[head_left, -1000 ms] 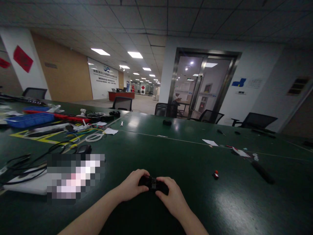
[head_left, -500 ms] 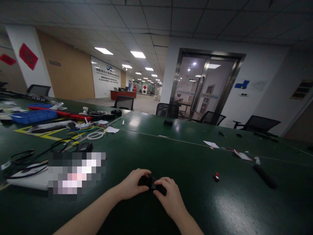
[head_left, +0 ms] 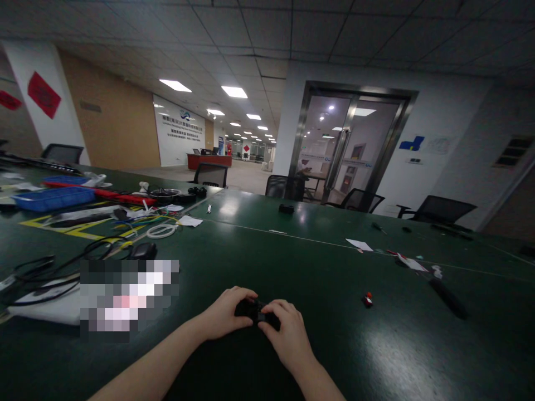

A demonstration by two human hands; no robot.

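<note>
Both of my hands are closed around a small black part (head_left: 256, 312) at the near middle of the green table. My left hand (head_left: 225, 314) grips its left side between thumb and fingers. Opposite it, my right hand (head_left: 287, 328) pinches the right end, thumb lowest. The fingers cover much of the part, and its exact kind is too dark to tell. To the right lies a small red and black piece (head_left: 367, 299), apart from both hands.
A blurred pixelated patch covers something at left, beside a white object (head_left: 45, 306) with black cables. Behind it are a coiled white cable (head_left: 161, 231) and a blue tray (head_left: 54, 199). A black-handled tool (head_left: 448, 298) lies right; a small black box (head_left: 286, 209) sits farther back.
The view has shifted slightly, so the surroundings sit a little farther left. Both hands keep nearly the same grip on the black part.
</note>
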